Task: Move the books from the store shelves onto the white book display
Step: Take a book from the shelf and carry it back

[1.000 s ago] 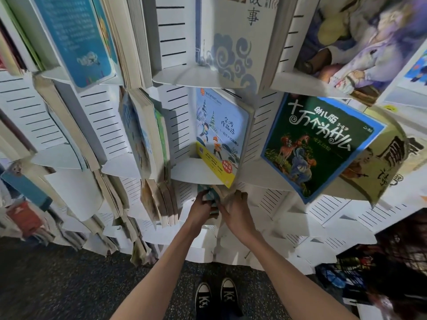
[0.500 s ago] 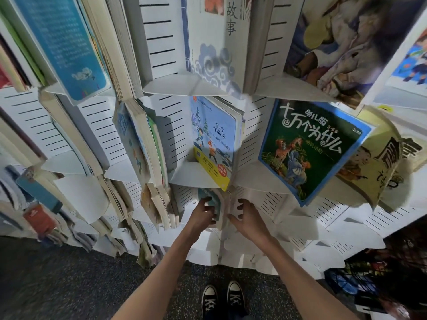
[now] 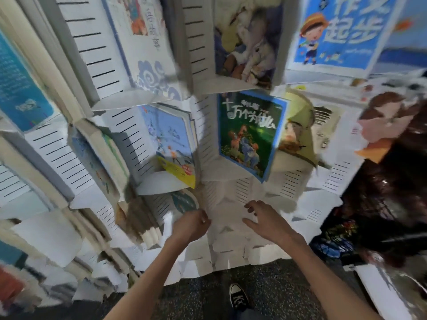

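Note:
The white book display [image 3: 231, 211] fills the view, with slotted panels and small ledges. A teal-covered book [image 3: 184, 200] stands in a low pocket, under a light-blue and yellow book [image 3: 171, 144]. My left hand [image 3: 191, 225] hovers just below the teal book with its fingers loosely curled and nothing in them. My right hand [image 3: 265, 220] is further right over a bare white ledge, fingers spread and holding nothing. A green book with a blue border [image 3: 247, 130] sits in the pocket above my right hand.
Several more books stand in pockets to the left [image 3: 101, 158], above [image 3: 245, 38] and to the right [image 3: 298, 128]. Dark speckled floor [image 3: 196, 299] and one black sneaker [image 3: 238, 299] show below. Dark clutter [image 3: 381, 215] lies at the right.
Both hands have drawn back from the low pocket and let go of the teal book, which stays in place. The view has swung left and blurred.

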{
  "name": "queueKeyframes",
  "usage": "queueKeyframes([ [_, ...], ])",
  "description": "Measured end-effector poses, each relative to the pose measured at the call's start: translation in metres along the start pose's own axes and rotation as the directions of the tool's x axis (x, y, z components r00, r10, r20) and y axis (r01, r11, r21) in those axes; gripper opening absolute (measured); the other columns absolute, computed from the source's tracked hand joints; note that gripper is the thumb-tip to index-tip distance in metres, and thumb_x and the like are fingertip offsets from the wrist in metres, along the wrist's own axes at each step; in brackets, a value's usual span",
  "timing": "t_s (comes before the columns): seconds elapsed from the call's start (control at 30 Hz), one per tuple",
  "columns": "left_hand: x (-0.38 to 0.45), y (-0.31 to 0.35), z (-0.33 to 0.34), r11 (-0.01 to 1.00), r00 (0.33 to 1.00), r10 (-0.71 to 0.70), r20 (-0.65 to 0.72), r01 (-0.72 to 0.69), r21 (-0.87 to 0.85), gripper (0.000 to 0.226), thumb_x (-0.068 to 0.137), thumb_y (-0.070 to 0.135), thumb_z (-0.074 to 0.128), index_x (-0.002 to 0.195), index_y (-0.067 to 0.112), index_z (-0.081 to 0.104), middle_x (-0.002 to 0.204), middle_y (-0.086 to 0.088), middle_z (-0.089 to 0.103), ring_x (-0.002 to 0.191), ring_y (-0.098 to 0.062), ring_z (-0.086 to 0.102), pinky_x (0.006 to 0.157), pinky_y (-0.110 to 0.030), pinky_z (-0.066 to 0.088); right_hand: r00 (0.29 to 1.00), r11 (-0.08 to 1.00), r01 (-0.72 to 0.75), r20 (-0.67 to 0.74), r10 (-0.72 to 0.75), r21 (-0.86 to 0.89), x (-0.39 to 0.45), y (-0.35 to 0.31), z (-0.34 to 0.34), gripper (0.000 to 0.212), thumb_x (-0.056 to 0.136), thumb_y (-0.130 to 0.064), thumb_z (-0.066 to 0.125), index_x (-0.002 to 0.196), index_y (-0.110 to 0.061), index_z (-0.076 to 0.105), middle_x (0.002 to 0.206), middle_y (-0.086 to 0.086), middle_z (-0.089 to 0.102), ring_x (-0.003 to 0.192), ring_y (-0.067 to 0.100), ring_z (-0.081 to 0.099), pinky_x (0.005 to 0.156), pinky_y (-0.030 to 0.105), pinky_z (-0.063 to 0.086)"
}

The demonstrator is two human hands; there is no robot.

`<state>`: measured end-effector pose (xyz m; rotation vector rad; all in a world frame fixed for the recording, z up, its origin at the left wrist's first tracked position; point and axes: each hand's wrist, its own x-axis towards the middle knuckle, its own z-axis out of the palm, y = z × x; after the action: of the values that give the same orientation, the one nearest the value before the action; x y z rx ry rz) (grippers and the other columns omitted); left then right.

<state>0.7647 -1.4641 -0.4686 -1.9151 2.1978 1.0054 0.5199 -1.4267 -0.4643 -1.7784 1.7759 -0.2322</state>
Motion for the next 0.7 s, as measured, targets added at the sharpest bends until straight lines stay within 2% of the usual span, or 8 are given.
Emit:
queueKeyframes([
  [0.1,-0.008,0.025,0.004,0.987,0.989,0.148,-0.004,-0.147,0.067,0.032,0.099,0.041,0.056,0.118,0.016,0.063,0.115,-0.007,0.071,0.106,-0.028,0.067,0.086,-0.036,0.053,0.991,0.995,-0.098,-0.093,0.099,0.017,-0.052,0.013,-0.011,0.045,0.096,-0.040,0.062,0.135,-0.019,0.052,0.125,0.001,0.058,0.111,0.018,0.058,0.091,0.030,0.047],
  [0.23,-0.028,0.070,0.019,0.929,0.945,0.319,0.072,-0.327,0.174,0.037,0.099,0.048,0.053,0.123,0.022,0.062,0.118,-0.001,0.069,0.109,-0.020,0.064,0.094,-0.034,0.051,0.938,0.965,-0.258,-0.225,0.262,0.047,-0.135,0.031,-0.019,0.043,0.095,-0.043,0.063,0.132,-0.023,0.055,0.125,-0.004,0.059,0.109,0.015,0.058,0.092,0.032,0.049],
  [0.37,-0.061,0.130,0.046,0.849,0.863,0.484,0.143,-0.503,0.163,0.031,0.098,0.046,0.057,0.116,0.023,0.064,0.109,0.003,0.071,0.107,-0.017,0.064,0.091,-0.030,0.048,0.857,0.913,-0.404,-0.328,0.397,0.048,-0.237,0.050,-0.028,0.039,0.096,-0.045,0.061,0.128,-0.024,0.056,0.120,-0.004,0.060,0.112,0.015,0.056,0.086,0.022,0.040],
  [0.47,-0.096,0.182,0.074,0.760,0.761,0.608,0.226,-0.640,0.111,0.030,0.098,0.043,0.058,0.115,0.020,0.066,0.108,0.000,0.073,0.101,-0.018,0.068,0.081,-0.028,0.053,0.759,0.853,-0.517,-0.426,0.493,0.068,-0.321,0.063,-0.032,0.038,0.096,-0.047,0.059,0.127,-0.027,0.056,0.122,-0.005,0.063,0.116,0.016,0.058,0.088,0.022,0.039],
  [0.53,-0.128,0.218,0.094,0.688,0.692,0.671,0.267,-0.715,0.127,0.027,0.099,0.039,0.056,0.116,0.020,0.066,0.112,0.001,0.073,0.106,-0.018,0.066,0.077,-0.026,0.050,0.670,0.792,-0.597,-0.461,0.582,0.131,-0.377,0.069,-0.031,0.036,0.097,-0.045,0.058,0.129,-0.029,0.055,0.124,-0.009,0.062,0.119,0.014,0.056,0.094,0.023,0.040],
  [0.7,-0.229,0.298,0.160,0.527,0.537,0.760,0.366,-0.839,0.136,0.023,0.096,0.044,0.059,0.108,0.025,0.067,0.104,0.002,0.073,0.098,-0.021,0.068,0.083,-0.034,0.054,0.469,0.677,-0.679,-0.541,0.698,0.284,-0.527,0.086,-0.009,0.035,0.097,-0.045,0.058,0.128,-0.030,0.053,0.116,-0.014,0.057,0.117,0.012,0.054,0.095,0.023,0.038],
])
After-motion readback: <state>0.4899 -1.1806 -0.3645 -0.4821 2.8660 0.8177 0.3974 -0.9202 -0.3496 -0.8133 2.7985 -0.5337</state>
